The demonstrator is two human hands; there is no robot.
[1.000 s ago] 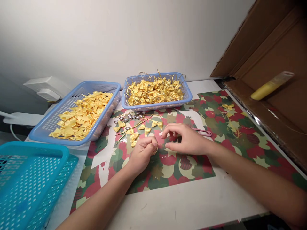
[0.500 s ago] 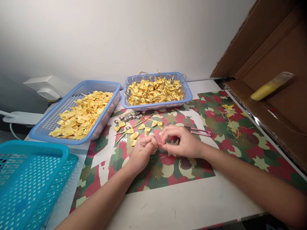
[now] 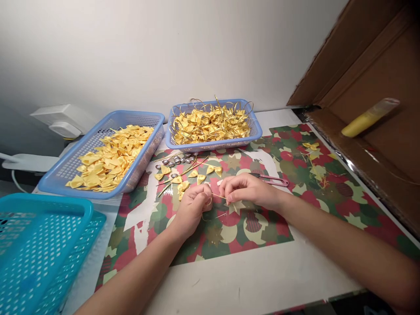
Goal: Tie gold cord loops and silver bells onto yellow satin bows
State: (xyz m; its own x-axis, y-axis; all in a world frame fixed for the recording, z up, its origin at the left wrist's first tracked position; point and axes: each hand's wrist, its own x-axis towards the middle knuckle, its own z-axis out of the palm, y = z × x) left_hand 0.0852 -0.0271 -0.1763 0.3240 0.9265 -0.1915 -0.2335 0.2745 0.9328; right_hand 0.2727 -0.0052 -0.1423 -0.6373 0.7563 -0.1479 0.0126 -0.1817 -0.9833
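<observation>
Thin yellow thread (image 3: 219, 196) taut between hands, above patterned sheet (image 3: 226, 249) on surface (image 3: 210, 288). Left hand (image 3: 196, 204) closed on it; right hand (image 3: 244, 189) pinching it. Loose yellow bows (image 3: 215, 169) just beyond, silver round pieces (image 3: 177, 160) behind. Pink tool (image 3: 278, 181) beside right hand. Farther back, blue basket (image 3: 213, 145) of bows and gold loops. Teal basket (image 3: 88, 210) left.

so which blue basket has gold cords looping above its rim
The blue basket at back centre, near the wall: gold cords loop above its yellow bows. In the left blue basket I see only bows.
</observation>
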